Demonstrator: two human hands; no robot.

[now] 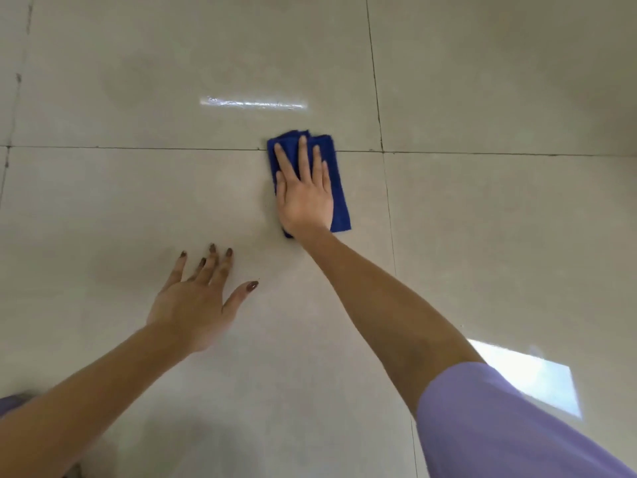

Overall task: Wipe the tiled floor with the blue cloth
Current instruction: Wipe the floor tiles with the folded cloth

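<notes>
A folded blue cloth (339, 198) lies flat on the beige tiled floor (138, 201), straddling a grout line near the middle of the view. My right hand (305, 191) presses down on the cloth, palm flat and fingers stretched forward over it. My left hand (196, 305) rests on the bare tile nearer to me and to the left, fingers spread, holding nothing. Both arms reach forward from the bottom of the view.
Dark grout lines (379, 115) divide the large glossy tiles. A bright streak of reflected light (253, 103) lies beyond the cloth, and a bright window reflection (537, 377) shows at the lower right beside my purple sleeve (499, 426).
</notes>
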